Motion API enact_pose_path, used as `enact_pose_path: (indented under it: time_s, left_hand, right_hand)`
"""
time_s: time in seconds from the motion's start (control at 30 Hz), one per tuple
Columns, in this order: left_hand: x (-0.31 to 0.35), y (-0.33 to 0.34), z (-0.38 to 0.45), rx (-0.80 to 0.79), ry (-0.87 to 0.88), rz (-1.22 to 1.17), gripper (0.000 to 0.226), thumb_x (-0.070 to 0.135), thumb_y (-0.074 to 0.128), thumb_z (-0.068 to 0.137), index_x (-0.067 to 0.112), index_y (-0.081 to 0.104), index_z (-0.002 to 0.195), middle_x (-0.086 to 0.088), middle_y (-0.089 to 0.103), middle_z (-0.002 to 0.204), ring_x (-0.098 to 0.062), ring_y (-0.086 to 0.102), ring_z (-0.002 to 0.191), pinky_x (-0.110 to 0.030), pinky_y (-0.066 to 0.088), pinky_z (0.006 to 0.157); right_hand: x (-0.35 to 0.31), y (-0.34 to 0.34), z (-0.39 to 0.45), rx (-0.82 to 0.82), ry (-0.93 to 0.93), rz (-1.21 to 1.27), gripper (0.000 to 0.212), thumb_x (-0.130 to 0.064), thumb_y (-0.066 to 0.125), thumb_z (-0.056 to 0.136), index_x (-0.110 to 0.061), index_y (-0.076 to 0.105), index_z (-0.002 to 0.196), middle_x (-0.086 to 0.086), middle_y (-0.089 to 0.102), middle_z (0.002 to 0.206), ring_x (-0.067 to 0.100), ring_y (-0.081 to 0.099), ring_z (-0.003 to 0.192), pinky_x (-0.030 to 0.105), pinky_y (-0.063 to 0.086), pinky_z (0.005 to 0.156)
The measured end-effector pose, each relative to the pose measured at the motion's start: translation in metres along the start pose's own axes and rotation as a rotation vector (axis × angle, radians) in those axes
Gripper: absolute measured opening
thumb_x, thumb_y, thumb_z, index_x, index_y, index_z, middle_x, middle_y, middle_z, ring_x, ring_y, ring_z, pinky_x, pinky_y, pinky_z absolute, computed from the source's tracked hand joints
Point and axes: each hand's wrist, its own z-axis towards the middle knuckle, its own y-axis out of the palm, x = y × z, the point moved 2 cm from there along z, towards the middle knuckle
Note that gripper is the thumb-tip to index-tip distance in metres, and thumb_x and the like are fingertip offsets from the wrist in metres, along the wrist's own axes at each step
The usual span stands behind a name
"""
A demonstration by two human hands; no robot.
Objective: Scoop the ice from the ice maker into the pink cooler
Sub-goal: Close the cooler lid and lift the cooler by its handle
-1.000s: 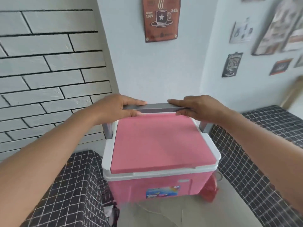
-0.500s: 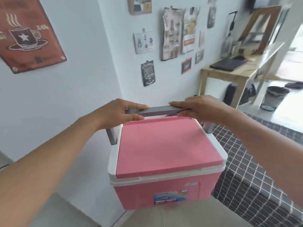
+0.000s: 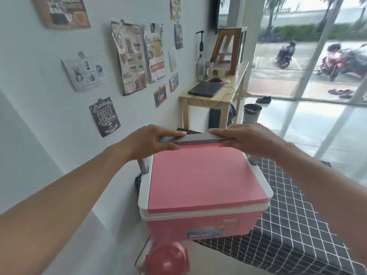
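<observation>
I hold the pink cooler up in front of me by its grey handle, which stands raised over the far edge of the lid. My left hand grasps the left part of the bar, fingers over the top and thumb beneath; my right hand grasps the right part the same way, and a short stretch of bar shows between my fingertips. The handle runs left to right, and the cooler's long axis lies the same way, across my view. Its pink lid is closed, set in a white rim, and the labelled front face points toward me and slightly down. I cannot tell whether its base touches anything; its right part hangs over the near left corner of a surface covered in black checked cloth, its left part beside the white wall. A blurred red round thing shows below it. Posters hang on the wall, and a wooden table with a closed laptop stands farther back.
</observation>
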Motion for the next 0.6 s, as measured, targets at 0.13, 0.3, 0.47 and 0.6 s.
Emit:
enact_pose_path:
  time_s: [0.13, 0.3, 0.47, 0.6]
  left_hand:
    - [-0.008, 0.015, 0.055, -0.036, 0.097, -0.042, 0.044, 0.061, 0.064, 0.079, 0.060, 0.055, 0.122, 0.020, 0.055, 0.060, -0.005, 0.038, 0.050, -0.024, 0.036, 0.058]
    - [0.005, 0.032, 0.109, -0.090, 0.253, -0.056, 0.044, 0.065, 0.060, 0.076, 0.063, 0.053, 0.120, 0.041, 0.057, 0.069, 0.011, 0.048, 0.052, -0.018, 0.035, 0.053]
    - [0.022, 0.049, 0.163, -0.105, 0.337, -0.063, 0.045, 0.067, 0.060, 0.077, 0.064, 0.051, 0.121, 0.045, 0.049, 0.072, 0.021, 0.049, 0.068, -0.015, 0.034, 0.058]
    - [0.039, 0.067, 0.198, -0.080, 0.394, -0.057, 0.040, 0.069, 0.060, 0.078, 0.068, 0.051, 0.117, 0.042, 0.051, 0.066, 0.021, 0.048, 0.066, -0.012, 0.030, 0.055]
  right_hand:
    - [0.027, -0.001, -0.010, -0.009, 0.113, -0.045, 0.046, -0.066, 0.031, 0.091, -0.066, 0.022, 0.135, -0.027, 0.058, 0.098, 0.006, 0.060, 0.086, 0.027, 0.053, 0.070]
    - [0.048, -0.011, -0.032, -0.025, 0.303, -0.080, 0.047, -0.064, 0.029, 0.090, -0.057, 0.033, 0.137, -0.027, 0.044, 0.081, -0.004, 0.045, 0.078, 0.017, 0.035, 0.064]
    - [0.080, -0.019, -0.058, -0.043, 0.431, -0.140, 0.053, -0.065, 0.026, 0.087, -0.055, 0.034, 0.138, -0.012, 0.052, 0.087, 0.011, 0.056, 0.080, 0.026, 0.038, 0.065]
    - [0.109, -0.023, -0.075, -0.049, 0.508, -0.148, 0.045, -0.054, 0.043, 0.091, -0.055, 0.037, 0.136, -0.016, 0.045, 0.082, 0.007, 0.046, 0.074, 0.028, 0.038, 0.065]
